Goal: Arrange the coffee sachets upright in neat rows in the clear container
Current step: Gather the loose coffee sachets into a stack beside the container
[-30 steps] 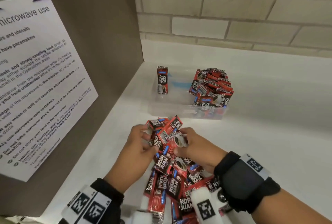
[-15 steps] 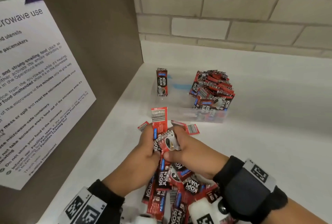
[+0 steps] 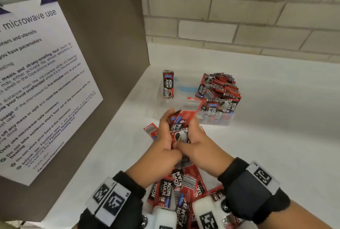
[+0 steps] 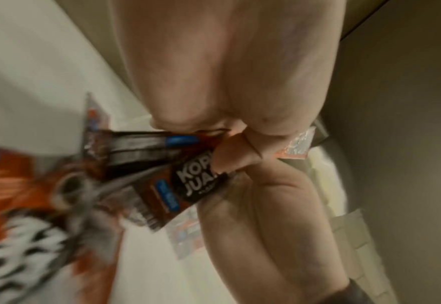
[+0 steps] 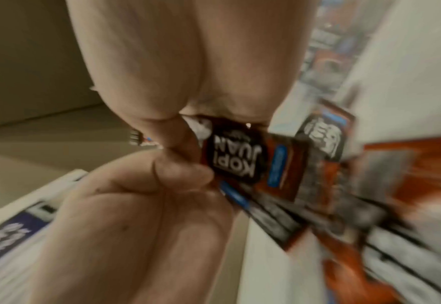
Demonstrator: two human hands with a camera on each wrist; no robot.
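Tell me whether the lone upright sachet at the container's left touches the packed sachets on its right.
Apart. The head view shows the lone sachet and the packed sachets separated by bare floor of the clear container.

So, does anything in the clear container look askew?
Yes. The sachets on the right side sit jumbled and leaning, not in neat rows. One lone sachet stands upright at the left of the clear container.

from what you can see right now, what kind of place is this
Probably a workplace pantry or break room: a microwave use notice on the side panel, a white counter against a brick wall, and coffee sachets in a clear container.
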